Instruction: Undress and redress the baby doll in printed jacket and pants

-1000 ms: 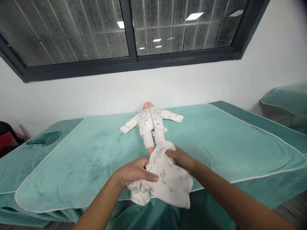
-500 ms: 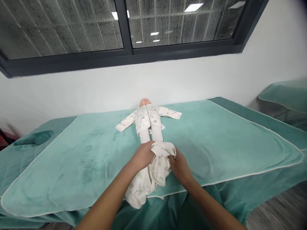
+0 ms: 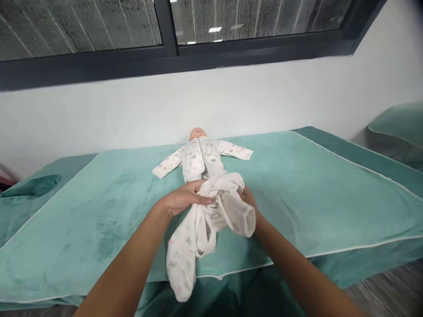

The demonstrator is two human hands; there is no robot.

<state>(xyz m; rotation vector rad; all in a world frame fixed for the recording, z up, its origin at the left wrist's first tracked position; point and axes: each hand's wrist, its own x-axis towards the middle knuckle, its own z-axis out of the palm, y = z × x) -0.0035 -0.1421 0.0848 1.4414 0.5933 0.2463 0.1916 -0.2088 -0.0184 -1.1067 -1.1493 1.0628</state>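
Note:
A baby doll point(image 3: 202, 155) in a white printed top lies on its back on a teal towel point(image 3: 297, 185), head toward the wall. A pair of white printed baby trousers point(image 3: 198, 224) is bunched over the doll's legs. My left hand point(image 3: 181, 198) grips the gathered waistband on the left. On the right, my right hand point(image 3: 248, 200) holds the same cloth, partly hidden by it. One trouser leg hangs toward the towel's near edge. The doll's legs are covered.
The towel covers a teal padded table point(image 3: 370, 158) against a white wall under a dark window. A second teal table point(image 3: 396, 127) stands at the far right. A face hole point(image 3: 31, 185) dents the table at the left.
Both hands have moved the trousers farther up the doll's legs, toward its waist. The view has drawn closer and dipped slightly.

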